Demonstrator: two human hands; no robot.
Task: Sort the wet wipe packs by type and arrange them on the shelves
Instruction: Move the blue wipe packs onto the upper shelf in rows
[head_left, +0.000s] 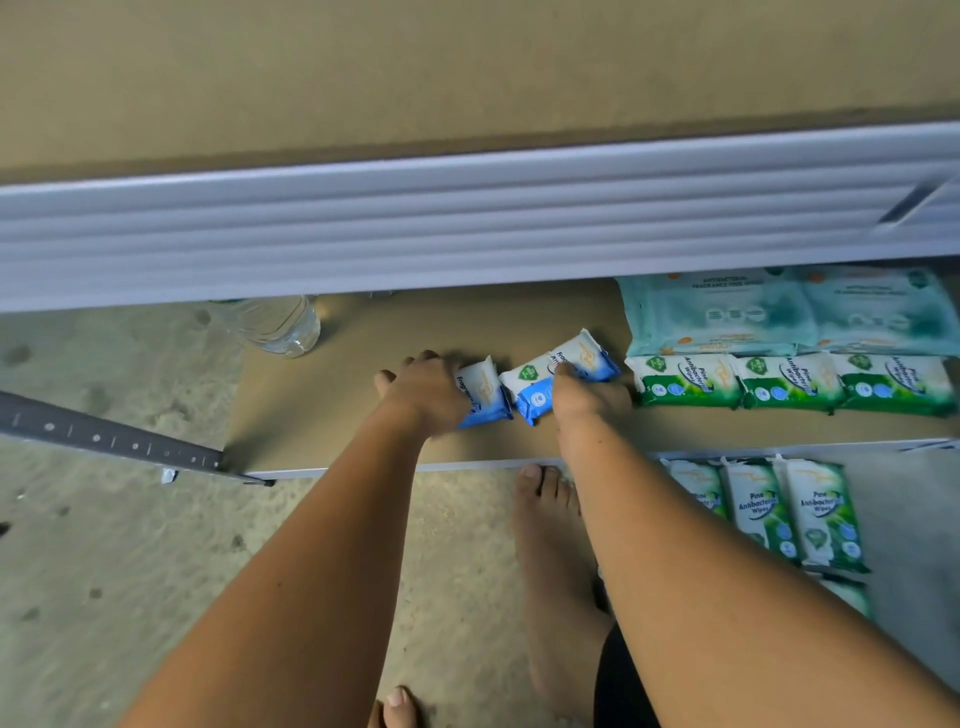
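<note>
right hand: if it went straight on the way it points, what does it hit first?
The right hand would meet the tilted blue pack first; it seems to touch it already. Beyond that, bare shelf board until the upper shelf rail hides the rest.

A storage space with boltless racking is indicated: a grey metal beam (467, 223) across the middle of the frame, a fibreboard shelf board (363, 332) below it, a perforated upright (104, 436) at left. 3 identical pine antibacterial wipe packs (789, 384) are lined up at right, above a stained concrete floor (104, 545).
</note>
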